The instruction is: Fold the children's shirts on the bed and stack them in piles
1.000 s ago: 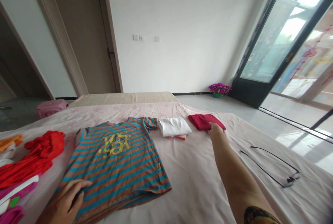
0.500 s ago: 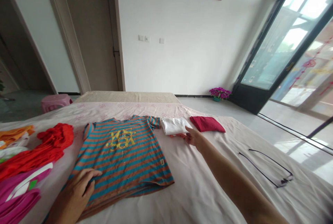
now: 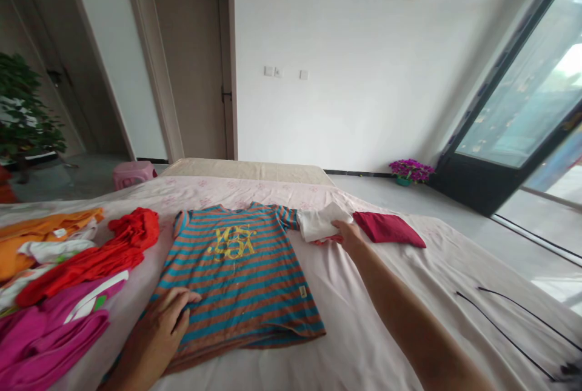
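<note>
A T-shirt [image 3: 254, 282] with blue and brown stripes and yellow lettering is spread flat on the bed. My left hand [image 3: 170, 318] rests on its lower left side, fingers loosely bent and apart, holding nothing. Farther off, my right arm reaches to a folded white garment [image 3: 318, 224] beside the shirt's right sleeve. My right hand [image 3: 346, 233] pinches this garment's right side, thumb on top and the other fingers mostly hidden. Some reddish cloth shows beneath its near edge. Just right of it lies a folded dark red garment [image 3: 388, 228].
Loose clothes lie at left: an orange piece [image 3: 50, 230], a red one [image 3: 131, 236] and a magenta one [image 3: 54, 336]. Black-framed glasses [image 3: 513, 330] rest on the bedsheet [image 3: 364, 336] at right. Beyond the bed stand a pink stool [image 3: 134, 174] and purple flowers [image 3: 411, 170].
My view has turned left, so everything sits farther right in the picture. The white garment's far edge now looks raised and its shape has shifted under my right hand. My left hand stays on the shirt.
</note>
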Tool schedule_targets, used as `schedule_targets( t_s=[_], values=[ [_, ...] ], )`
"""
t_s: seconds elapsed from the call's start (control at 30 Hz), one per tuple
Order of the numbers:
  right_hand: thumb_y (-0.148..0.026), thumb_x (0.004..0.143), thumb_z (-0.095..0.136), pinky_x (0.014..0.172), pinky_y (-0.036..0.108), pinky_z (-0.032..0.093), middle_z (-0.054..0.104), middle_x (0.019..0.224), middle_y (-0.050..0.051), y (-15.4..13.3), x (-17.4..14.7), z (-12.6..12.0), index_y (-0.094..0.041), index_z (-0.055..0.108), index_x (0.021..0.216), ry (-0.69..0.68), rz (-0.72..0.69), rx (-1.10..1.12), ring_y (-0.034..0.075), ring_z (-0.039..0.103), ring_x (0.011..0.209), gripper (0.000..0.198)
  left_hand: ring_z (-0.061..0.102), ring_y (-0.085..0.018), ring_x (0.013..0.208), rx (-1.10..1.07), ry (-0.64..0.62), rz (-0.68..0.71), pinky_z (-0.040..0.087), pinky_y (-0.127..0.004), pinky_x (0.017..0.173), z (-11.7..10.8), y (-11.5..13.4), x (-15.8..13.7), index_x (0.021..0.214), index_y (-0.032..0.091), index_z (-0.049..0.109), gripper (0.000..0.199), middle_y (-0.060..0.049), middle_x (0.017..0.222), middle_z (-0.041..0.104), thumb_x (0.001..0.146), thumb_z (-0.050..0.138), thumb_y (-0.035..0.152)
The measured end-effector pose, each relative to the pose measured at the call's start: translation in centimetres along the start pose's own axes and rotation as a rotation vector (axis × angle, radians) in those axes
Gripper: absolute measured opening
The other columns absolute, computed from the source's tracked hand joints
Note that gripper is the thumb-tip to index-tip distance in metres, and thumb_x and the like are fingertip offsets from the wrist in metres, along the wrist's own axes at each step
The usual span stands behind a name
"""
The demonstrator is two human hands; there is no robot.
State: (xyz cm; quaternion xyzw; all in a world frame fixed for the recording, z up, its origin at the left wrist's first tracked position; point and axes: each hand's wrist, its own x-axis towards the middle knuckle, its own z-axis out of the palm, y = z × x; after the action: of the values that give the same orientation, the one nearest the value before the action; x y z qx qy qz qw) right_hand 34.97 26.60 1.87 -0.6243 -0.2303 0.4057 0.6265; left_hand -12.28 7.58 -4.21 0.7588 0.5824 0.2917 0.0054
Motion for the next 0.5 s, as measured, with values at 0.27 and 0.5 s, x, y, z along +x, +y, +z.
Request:
schedule_targets(
  t_s=[0.27, 0.5],
  values=[
    [-0.015, 0.064, 0.071, 0.066, 0.035, 0.056, 0.066, 0.095, 0.013, -3.8, 3.3, -4.5, -0.013, 0.061, 0.104, 0.265, -0.016, -0.216, 0.027, 0.066, 0.087, 0.042, 0.065, -0.019, 0.102, -0.095, -0.065, -0.063, 0.052, -0.033, 0.090, -1.2, 0.9, 0.3, 0.097, 0.025, 0.067, 0.029, -0.003, 0.104, 0.069, 0.085, 0.042, 0.015],
    [-0.025, 0.077, 0.060, 0.106, 0.051, 0.034, 0.044, 0.143, 0.020, -1.8, -0.4, -2.7, -0.017, 0.047, 0.137, 0.396, -0.461, -0.813, 0.037, 0.038, 0.134, 0.061, 0.057, -0.025, 0.119, 0.258, -0.029, -0.097, 0.037, -0.045, 0.108, -5.4, -3.9, 3.6, 0.113, 0.024, 0.068, 0.035, -0.008, 0.120, 0.068, 0.090, 0.042, 0.021]
  ],
)
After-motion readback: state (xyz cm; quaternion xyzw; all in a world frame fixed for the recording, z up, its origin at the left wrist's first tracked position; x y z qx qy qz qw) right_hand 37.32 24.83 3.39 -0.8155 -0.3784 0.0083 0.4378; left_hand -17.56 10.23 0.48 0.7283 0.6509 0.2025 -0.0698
